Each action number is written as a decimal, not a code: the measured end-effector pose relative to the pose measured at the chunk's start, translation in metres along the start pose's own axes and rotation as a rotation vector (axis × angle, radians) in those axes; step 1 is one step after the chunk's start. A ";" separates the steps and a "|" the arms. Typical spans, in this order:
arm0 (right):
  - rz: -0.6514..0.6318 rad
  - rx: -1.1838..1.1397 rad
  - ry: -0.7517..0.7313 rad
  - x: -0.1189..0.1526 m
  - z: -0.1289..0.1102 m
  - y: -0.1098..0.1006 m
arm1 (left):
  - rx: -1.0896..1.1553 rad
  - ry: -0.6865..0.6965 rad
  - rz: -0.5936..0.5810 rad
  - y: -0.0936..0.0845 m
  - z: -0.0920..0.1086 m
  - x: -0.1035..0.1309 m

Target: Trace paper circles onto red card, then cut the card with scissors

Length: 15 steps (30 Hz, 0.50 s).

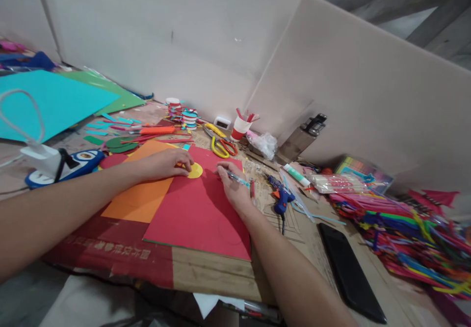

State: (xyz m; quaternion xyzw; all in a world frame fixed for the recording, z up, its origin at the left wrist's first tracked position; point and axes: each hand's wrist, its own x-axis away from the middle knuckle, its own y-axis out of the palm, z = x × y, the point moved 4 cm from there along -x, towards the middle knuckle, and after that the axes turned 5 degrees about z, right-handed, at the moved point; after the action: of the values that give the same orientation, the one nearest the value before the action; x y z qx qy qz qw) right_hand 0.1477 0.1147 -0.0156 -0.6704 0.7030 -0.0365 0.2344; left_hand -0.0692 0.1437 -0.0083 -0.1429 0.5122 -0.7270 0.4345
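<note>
My left hand point(172, 163) has its fingers pressed on a small yellow paper circle point(196, 171), part of which they cover. The circle lies near the upper left of a red sheet point(202, 214). Beneath the left hand an orange sheet point(136, 202) stretches out, partly overlapped by the red one. My right hand point(232, 182) is closed around a pen point(237, 178) with a clear and light-blue barrel, above the red sheet's right side. The pen's tip points left toward the circle, a short gap away.
Scissors with yellow handles point(220, 147) and a red-and-white cup point(240, 128) stand behind the sheets. To the right are a blue glue gun point(282, 200), a black phone point(349, 273) and many pipe cleaners point(401, 238). A blue power strip point(83, 163) sits left.
</note>
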 end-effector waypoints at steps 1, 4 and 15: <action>0.004 -0.001 0.005 0.000 0.000 0.000 | -0.006 0.013 0.004 0.000 0.000 0.000; 0.028 -0.032 0.034 -0.001 0.000 -0.001 | -0.016 0.066 -0.007 -0.001 0.004 0.001; 0.054 -0.098 0.081 -0.001 -0.001 -0.007 | -0.323 -0.014 -0.080 0.003 0.045 0.015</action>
State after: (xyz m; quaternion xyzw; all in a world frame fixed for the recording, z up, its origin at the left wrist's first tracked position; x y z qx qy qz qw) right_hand 0.1533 0.1149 -0.0119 -0.6598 0.7308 -0.0230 0.1735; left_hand -0.0474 0.1035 0.0053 -0.2362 0.6133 -0.6509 0.3801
